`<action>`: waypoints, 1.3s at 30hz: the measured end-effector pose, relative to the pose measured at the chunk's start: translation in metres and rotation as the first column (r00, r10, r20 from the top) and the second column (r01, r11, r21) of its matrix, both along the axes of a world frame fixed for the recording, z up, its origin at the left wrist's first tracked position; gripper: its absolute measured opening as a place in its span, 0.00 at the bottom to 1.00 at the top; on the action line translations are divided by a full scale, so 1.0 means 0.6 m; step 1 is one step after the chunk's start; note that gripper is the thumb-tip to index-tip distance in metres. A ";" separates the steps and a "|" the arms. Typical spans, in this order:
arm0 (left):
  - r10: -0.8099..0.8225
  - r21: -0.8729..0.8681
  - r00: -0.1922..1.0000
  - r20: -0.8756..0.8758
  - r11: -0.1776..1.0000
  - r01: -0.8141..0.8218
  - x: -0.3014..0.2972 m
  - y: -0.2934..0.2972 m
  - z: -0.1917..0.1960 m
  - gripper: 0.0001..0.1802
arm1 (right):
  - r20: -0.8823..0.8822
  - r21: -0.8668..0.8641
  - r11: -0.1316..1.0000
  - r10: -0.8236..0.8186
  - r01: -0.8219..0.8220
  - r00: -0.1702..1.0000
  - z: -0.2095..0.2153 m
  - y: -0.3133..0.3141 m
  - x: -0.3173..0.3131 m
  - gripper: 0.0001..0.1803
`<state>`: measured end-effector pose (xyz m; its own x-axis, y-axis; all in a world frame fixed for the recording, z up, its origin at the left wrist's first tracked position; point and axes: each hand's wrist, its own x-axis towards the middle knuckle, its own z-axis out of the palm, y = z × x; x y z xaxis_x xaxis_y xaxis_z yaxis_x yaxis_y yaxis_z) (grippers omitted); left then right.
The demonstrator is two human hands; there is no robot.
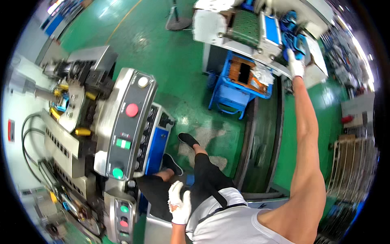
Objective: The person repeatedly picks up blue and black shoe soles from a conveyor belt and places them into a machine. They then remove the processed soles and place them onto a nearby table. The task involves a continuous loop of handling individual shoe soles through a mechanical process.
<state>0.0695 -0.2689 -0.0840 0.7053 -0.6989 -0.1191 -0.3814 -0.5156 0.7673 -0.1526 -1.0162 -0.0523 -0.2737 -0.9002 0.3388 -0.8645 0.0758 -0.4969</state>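
My left hand [179, 203], in a white glove, is raised in front of my lap. Its thumb stands apart from the loosely bent fingers, and nothing shows in it. My right arm stretches far out to the upper right. There my right hand [296, 66], also gloved in white, has hold of a blue curved piece [300, 43], with its fingers partly hidden and somewhat blurred. More blue pieces [288, 22] lie just beyond it, beside a machine with a flat blue top [272, 29] and a green perforated belt [245, 27].
At my left stands a press [76, 106] with a control panel [131, 122] of coloured buttons. A blue cart [233, 99] holds a brown tray and crumpled wrapping. Dark metal rails [245, 150] run along the floor beside my legs. A wire rack [351, 168] stands far right.
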 end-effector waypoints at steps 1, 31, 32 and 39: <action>0.081 0.001 0.997 -0.018 0.997 -0.081 -0.001 0.019 -0.002 0.23 | -0.065 -0.150 0.969 0.187 -0.195 0.980 -0.012 -0.017 -0.010 0.58; 0.869 0.856 -0.229 0.439 -0.482 -0.186 -0.774 1.083 -0.115 0.49 | -0.303 0.710 -0.119 0.838 -0.694 -0.454 -0.219 0.731 0.443 0.42; 0.858 0.849 -0.251 0.447 -0.496 -0.182 -0.805 1.090 -0.138 0.50 | -0.184 0.830 -0.012 0.938 -0.558 -0.293 -0.194 0.763 0.462 0.42; 0.857 0.855 -0.338 0.389 -0.472 -0.213 -0.758 1.051 -0.140 0.57 | -0.065 0.824 -0.016 0.990 -0.566 -0.124 -0.148 0.821 0.466 0.39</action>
<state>-0.3851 0.3615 -0.1680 -0.1983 0.9100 -0.3641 0.9421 0.0745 -0.3270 0.1272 -0.5234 -0.1411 0.8193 -0.2094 -0.5338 -0.3412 -0.9262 -0.1603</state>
